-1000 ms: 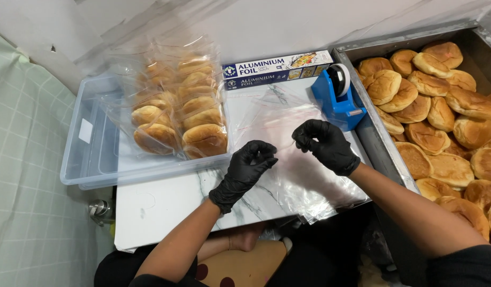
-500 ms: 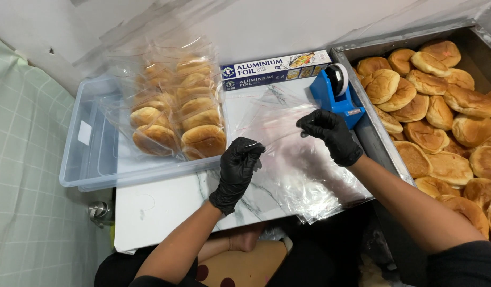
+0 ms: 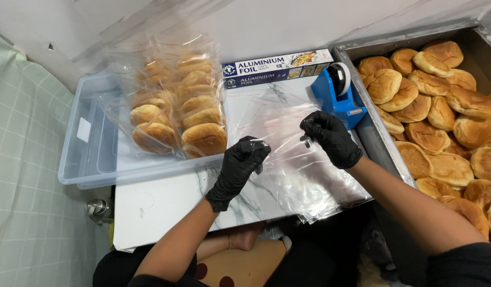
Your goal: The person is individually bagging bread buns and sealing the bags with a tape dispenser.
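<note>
Bare marble board (image 3: 160, 207) left of hands; tape dispenser (image 3: 338, 95) crowds right

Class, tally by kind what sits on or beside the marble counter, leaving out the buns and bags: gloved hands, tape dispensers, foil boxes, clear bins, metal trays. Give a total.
Gloved hands: 2, left hand and right hand
Tape dispenser: 1
Foil box: 1
Clear bin: 1
Metal tray: 1
Total: 6

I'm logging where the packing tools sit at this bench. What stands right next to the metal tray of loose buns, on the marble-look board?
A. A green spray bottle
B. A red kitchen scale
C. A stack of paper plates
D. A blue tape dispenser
D: a blue tape dispenser stands on the board against the left wall of the metal tray, just beyond the right hand that holds a clear plastic bag.
</note>
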